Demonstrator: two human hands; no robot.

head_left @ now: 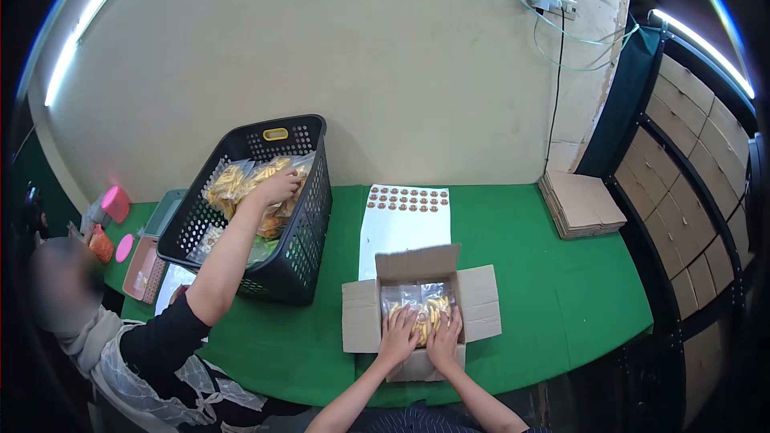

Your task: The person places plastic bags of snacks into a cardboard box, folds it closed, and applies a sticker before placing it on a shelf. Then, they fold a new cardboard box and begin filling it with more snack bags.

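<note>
An open cardboard box (361, 317) stands at the table's front edge with its flaps folded outward. Inside it lie clear plastic bags of yellow snacks (434, 300), side by side. My left hand (399, 337) rests on the left part of the bags, its fingers stretched out. On the right part lies my right hand (443, 341), fingers spread in the same way. Both palms face down, and neither hand grips anything. Behind the box, a white sheet with rows of round brown stickers (407, 228) lies on the green cloth.
To the left, a co-worker's hand (279, 186) reaches into a black plastic basket (309, 261) holding several snack bags (228, 182). Flattened cardboard (581, 204) is stacked at the back right. A pink tray (138, 281) sits left of the basket. Boxes (686, 116) fill a rack at right.
</note>
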